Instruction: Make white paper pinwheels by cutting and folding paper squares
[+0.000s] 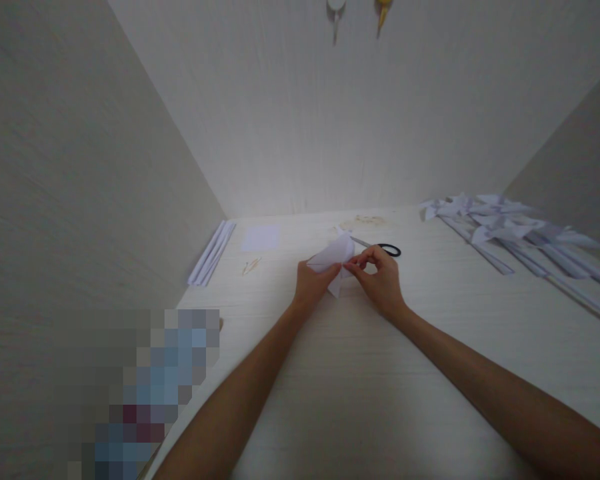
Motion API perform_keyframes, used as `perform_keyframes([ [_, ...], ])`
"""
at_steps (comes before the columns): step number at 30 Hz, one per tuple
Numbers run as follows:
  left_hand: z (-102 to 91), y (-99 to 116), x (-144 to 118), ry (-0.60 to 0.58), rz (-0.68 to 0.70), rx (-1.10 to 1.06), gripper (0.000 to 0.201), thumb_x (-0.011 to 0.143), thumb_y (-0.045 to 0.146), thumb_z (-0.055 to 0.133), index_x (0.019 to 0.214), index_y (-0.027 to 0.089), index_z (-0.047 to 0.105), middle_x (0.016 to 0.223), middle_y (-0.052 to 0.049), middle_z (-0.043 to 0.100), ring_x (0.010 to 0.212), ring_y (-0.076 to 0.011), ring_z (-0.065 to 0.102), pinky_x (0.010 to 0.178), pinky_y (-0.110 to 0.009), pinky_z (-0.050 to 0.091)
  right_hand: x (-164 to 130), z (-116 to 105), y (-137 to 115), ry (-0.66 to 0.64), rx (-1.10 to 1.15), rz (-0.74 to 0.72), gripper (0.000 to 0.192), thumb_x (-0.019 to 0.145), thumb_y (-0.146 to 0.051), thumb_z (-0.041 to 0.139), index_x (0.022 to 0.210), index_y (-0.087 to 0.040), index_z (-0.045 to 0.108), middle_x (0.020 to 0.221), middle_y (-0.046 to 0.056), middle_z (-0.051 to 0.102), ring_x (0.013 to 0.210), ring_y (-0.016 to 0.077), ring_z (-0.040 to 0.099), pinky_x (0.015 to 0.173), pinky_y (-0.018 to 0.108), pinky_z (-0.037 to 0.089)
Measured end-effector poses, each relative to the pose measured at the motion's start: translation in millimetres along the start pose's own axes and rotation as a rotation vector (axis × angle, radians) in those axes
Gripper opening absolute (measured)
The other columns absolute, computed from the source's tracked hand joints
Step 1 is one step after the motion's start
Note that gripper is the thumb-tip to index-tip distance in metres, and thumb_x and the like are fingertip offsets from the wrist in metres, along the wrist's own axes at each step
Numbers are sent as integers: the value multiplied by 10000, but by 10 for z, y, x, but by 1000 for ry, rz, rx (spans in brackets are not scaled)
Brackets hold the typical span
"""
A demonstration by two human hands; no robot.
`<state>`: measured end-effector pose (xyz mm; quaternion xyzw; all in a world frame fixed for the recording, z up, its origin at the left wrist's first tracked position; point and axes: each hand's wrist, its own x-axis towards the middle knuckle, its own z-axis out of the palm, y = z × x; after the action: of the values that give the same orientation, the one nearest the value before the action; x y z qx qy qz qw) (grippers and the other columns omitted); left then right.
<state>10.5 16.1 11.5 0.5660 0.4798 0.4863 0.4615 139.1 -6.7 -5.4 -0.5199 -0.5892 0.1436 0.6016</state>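
Head view of a pale wood-grain tabletop (pixel 360 400) enclosed by light walls. At centre, both hands hold a folded piece of white paper (pixel 336 255) just above the surface. The left hand (pixel 311 283) has its fingers curled and pressed together around the paper's near-left edge; the right hand (pixel 380 280) pinches the paper's right corner between thumb and fingertips — the two grips almost touch. Just behind the paper lie black-handled scissors (pixel 384 249), blades pointing left. Farther left are a flat white paper square (pixel 261 237), a small tan object (pixel 251 266) too small to identify, and a stack of white paper strips (pixel 213 253) against the left wall. At right lies a heap of finished white paper pinwheels on long sticks (pixel 520 240). Judgement: the fold is best made by keeping the left grip steady while the right draws the corner to the centre — edges aligned before creasing.
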Motion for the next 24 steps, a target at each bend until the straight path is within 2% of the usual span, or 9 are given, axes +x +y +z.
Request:
perform_keyframes([
  [10,-20,-36,2,-62,60,10,200,553,264,644,654,92,624,541,-2,559,500,-99,478,457,-203,374,-2,-1,2,-18,-71,-43,168,648,-233,627,632,-202,463,619,-12,540,599,140,516,608,304,422],
  [13,-12,-21,-2,-23,25,-13,172,537,239,652,619,92,614,537,1,561,481,-93,474,440,-202,366,-1,-2,-5,-22,-62,-50,166,653,-241,622,642,-200,461,634,-8,541,631,148,527,630,314,425],
  [15,-12,-17,3,33,-15,-34,170,518,231,666,597,92,609,542,-7,575,480,-100,487,438,-208,375,5,3,-5,22,-55,-30,194,627,-257,644,713,-202,479,748,17,570,761,177,540,709,350,419],
  [17,-16,-28,19,99,-59,-79,190,504,242,680,598,90,614,569,-27,602,501,-119,519,461,-228,407,10,21,1,83,0,72,361,552,-282,697,828,-211,476,928,54,562,907,210,515,763,381,408],
  [19,-21,-51,42,143,-90,-165,226,498,255,690,639,89,630,636,-55,635,550,-144,560,514,-260,449,5,58,6,95,191,238,543,477,-286,736,920,-229,427,1013,64,537,936,214,515,753,376,426],
  [22,-18,-82,67,158,-105,-299,277,494,254,698,709,88,645,723,-86,660,618,-171,597,592,-303,481,-32,130,-9,-10,598,449,604,495,-250,726,967,-256,349,885,12,594,782,161,580,709,339,458],
  [24,-6,-86,65,133,-96,-325,286,498,253,700,725,87,649,735,-90,664,636,-178,603,615,-313,486,-66,170,-40,-46,748,530,571,524,-217,711,958,-257,343,782,-23,618,686,134,589,682,317,465],
])
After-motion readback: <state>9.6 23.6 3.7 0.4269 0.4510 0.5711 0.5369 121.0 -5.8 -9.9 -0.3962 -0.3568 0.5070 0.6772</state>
